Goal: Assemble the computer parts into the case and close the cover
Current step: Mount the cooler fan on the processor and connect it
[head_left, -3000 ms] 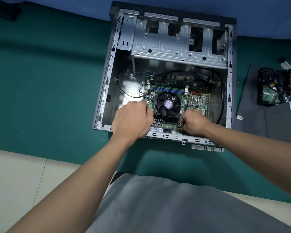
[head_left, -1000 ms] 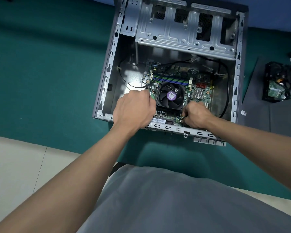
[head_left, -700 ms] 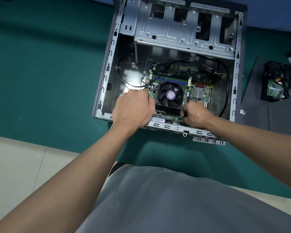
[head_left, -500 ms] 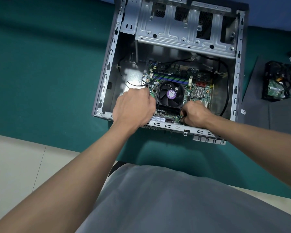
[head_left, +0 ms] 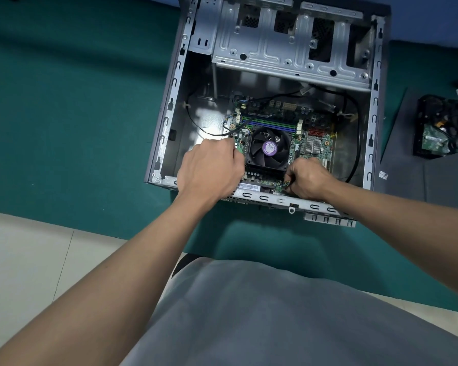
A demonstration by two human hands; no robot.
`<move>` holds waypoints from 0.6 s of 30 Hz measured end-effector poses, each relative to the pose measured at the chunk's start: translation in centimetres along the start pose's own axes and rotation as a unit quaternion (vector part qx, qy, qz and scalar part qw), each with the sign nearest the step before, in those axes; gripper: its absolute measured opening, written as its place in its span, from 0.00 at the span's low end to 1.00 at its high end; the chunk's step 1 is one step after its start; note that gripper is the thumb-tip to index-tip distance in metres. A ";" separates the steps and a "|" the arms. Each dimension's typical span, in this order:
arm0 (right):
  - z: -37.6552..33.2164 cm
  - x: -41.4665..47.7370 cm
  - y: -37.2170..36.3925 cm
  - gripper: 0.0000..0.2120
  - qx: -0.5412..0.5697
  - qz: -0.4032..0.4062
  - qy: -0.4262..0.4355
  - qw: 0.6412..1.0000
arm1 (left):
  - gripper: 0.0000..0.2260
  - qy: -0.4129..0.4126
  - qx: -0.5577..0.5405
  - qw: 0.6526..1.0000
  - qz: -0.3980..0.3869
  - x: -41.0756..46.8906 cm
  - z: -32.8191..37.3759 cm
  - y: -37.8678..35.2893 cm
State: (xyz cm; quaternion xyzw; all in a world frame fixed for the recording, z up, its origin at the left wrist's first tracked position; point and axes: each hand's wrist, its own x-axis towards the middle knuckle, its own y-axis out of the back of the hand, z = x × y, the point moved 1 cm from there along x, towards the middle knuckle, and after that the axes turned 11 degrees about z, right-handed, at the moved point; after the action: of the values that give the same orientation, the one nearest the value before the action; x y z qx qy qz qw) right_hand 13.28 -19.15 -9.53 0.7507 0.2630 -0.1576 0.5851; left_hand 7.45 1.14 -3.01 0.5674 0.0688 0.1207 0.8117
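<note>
While pinching the wire plug [head_left: 286,184] at 6 o'clock in right hand [head_left: 308,178], note left hand [head_left: 209,170] curled at 9 o'clock of seated motherboard [head_left: 325,151]; grip indeterminate. Outstanding: drive [head_left: 439,128] and side cover [head_left: 403,180], at 3 o'clock outside case [head_left: 169,107].

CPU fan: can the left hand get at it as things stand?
Probably yes. The left hand sits at the left edge of the motherboard, right beside the CPU fan; the case is open on top and nothing covers the fan. The right hand pinches thin wires on its other side.
</note>
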 end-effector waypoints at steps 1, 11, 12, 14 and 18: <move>0.0 0.0 0.0 0.09 0.003 0.001 -0.005 1.000 | 0.13 0.000 0.001 1.000 0.001 0.0 0.0 0.0; 0.0 0.2 0.0 0.10 0.002 0.001 -0.013 1.000 | 0.13 -0.001 0.002 1.000 0.002 0.0 0.1 0.0; 0.0 0.2 0.0 0.10 0.003 0.001 -0.012 1.000 | 0.13 -0.001 0.003 1.000 0.002 0.0 0.1 0.1; -0.1 0.1 -0.1 0.10 -0.002 -0.002 -0.010 1.000 | 0.13 -0.001 0.004 1.000 0.001 0.0 0.0 0.0; -0.6 0.0 0.0 0.09 -0.021 -0.004 0.007 1.000 | 0.13 0.000 0.006 1.000 0.001 0.0 0.0 0.0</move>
State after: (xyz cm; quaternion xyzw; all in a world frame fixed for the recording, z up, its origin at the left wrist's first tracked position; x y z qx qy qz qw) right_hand 13.29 -18.62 -9.37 0.7384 0.2731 -0.1495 0.5982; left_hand 7.48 1.19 -2.99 0.5726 0.0692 0.1216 0.8078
